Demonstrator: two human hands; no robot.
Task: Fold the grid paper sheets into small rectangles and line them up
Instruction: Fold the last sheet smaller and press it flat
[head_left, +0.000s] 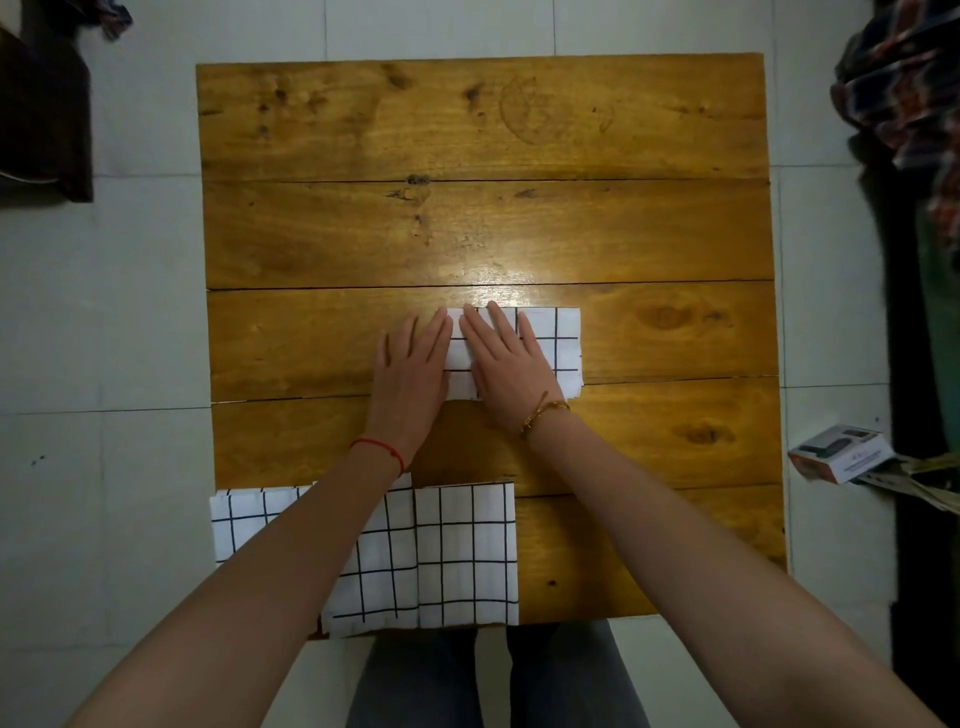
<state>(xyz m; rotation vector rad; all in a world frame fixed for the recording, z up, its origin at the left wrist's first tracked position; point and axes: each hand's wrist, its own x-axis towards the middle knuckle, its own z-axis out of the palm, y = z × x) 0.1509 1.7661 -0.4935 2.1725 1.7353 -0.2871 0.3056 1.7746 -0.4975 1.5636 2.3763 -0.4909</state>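
Note:
A folded grid paper rectangle (556, 343) lies in the middle of the wooden table (467, 223). My right hand (506, 364) presses flat on its left half, fingers spread. My left hand (413, 364) lies flat beside it, covering the paper's left edge, fingers apart. Neither hand grips anything. At the table's near edge lie two more grid sheets side by side: a left one (244, 514), largely hidden under my left forearm, and a right one (467, 551).
The table stands on a light tiled floor (104, 312). A small box (841, 452) sits on the floor to the right, with dark patterned cloth (904, 88) beyond it. A dark piece of furniture (41, 119) is at the far left. My legs show below the table.

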